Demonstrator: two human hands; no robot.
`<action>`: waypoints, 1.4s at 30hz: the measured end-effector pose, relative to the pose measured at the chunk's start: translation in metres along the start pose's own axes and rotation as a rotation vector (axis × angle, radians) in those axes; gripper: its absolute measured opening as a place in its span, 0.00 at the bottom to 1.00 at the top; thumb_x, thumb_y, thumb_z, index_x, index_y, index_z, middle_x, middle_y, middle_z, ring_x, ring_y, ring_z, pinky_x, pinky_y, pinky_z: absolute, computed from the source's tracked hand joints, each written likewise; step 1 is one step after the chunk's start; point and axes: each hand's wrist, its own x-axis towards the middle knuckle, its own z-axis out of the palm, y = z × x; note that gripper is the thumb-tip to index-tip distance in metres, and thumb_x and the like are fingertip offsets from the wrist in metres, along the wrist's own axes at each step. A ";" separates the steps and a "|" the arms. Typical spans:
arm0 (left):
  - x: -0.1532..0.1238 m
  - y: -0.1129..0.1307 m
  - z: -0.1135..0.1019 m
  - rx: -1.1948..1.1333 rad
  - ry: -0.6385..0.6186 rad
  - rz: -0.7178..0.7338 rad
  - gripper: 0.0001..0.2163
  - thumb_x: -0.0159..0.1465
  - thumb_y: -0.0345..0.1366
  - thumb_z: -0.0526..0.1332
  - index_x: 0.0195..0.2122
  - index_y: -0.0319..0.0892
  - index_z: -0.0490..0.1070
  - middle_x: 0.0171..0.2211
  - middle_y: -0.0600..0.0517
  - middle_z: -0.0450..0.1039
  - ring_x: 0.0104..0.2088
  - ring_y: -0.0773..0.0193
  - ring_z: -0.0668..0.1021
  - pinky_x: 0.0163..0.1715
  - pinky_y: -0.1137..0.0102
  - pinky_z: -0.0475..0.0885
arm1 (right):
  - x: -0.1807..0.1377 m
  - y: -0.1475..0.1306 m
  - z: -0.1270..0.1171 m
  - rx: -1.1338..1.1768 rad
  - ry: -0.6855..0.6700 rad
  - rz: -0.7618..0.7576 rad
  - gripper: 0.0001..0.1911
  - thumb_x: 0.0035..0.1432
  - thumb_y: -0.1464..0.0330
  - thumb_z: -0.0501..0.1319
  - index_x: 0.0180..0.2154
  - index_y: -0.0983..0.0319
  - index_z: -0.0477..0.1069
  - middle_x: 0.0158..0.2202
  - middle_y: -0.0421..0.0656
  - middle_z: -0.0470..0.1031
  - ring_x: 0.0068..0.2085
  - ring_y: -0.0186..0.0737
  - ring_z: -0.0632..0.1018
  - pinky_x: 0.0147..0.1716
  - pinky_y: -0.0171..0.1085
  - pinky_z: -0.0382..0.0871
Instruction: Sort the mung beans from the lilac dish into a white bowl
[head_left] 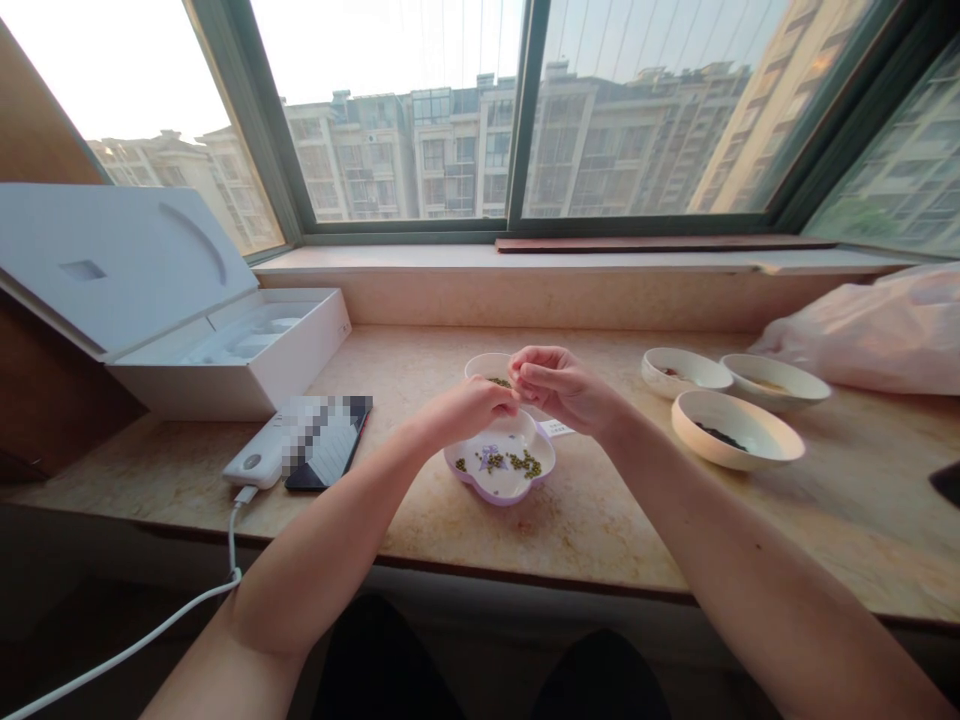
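My left hand (472, 408) is closed, palm down, above the far part of a white flower-shaped dish (501, 488) with a lilac rim. My right hand (559, 385) is closed in a pinch beside it, thumb against the fingers. The fingertips of both hands meet or nearly meet. Whatever they hold, if anything, is hidden or too small to make out. Small green beans (525, 463) lie scattered in the dish. Just behind my hands stands a white bowl (484, 364), partly hidden, with more small green beans in it.
Three white bowls (739, 430) with small dark or brownish contents stand at the right, before a pale plastic bag (885, 330). An opened white box (217, 370), a power bank (259, 450) with a white cable, and a phone (330, 455) occupy the left. A window backs the stone counter (600, 530).
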 end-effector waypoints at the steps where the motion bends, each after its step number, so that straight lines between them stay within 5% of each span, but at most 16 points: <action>1: 0.000 -0.001 0.000 -0.005 -0.003 0.001 0.11 0.65 0.27 0.57 0.30 0.40 0.78 0.29 0.52 0.77 0.30 0.67 0.76 0.36 0.71 0.68 | 0.001 0.001 0.000 -0.010 0.025 0.000 0.13 0.47 0.62 0.76 0.30 0.62 0.77 0.23 0.35 0.70 0.24 0.27 0.66 0.25 0.30 0.63; 16: 0.003 -0.003 0.002 -0.085 -0.031 0.035 0.07 0.64 0.28 0.59 0.33 0.39 0.78 0.34 0.51 0.80 0.34 0.67 0.77 0.37 0.74 0.68 | 0.015 0.018 -0.024 -0.451 0.367 -0.064 0.22 0.46 0.52 0.73 0.34 0.64 0.79 0.23 0.37 0.70 0.24 0.30 0.63 0.26 0.36 0.57; 21: 0.003 -0.003 0.004 -0.102 -0.045 0.012 0.08 0.64 0.27 0.59 0.34 0.41 0.78 0.34 0.52 0.80 0.34 0.68 0.77 0.38 0.75 0.68 | 0.016 0.025 -0.033 -1.045 0.469 -0.107 0.11 0.54 0.62 0.67 0.34 0.63 0.81 0.32 0.43 0.79 0.31 0.37 0.72 0.35 0.39 0.65; 26: 0.004 -0.003 0.006 -0.143 -0.029 0.027 0.09 0.63 0.27 0.59 0.33 0.41 0.79 0.33 0.53 0.80 0.33 0.67 0.77 0.37 0.74 0.68 | 0.016 0.030 -0.040 -1.439 0.362 0.007 0.12 0.63 0.68 0.59 0.38 0.63 0.82 0.41 0.48 0.80 0.42 0.43 0.78 0.45 0.39 0.67; 35: 0.002 -0.001 0.006 -0.313 0.062 -0.003 0.06 0.61 0.27 0.62 0.32 0.40 0.79 0.30 0.53 0.79 0.31 0.68 0.77 0.36 0.73 0.69 | 0.012 0.022 -0.032 -1.458 0.419 0.025 0.11 0.63 0.68 0.60 0.42 0.62 0.80 0.46 0.49 0.79 0.46 0.44 0.78 0.46 0.39 0.68; 42: 0.001 0.009 -0.008 -0.801 0.159 -0.041 0.02 0.55 0.30 0.68 0.28 0.38 0.76 0.28 0.54 0.77 0.31 0.68 0.77 0.37 0.71 0.71 | 0.003 0.003 -0.010 -1.455 0.408 0.067 0.08 0.59 0.68 0.62 0.37 0.62 0.80 0.33 0.44 0.80 0.34 0.41 0.77 0.34 0.36 0.64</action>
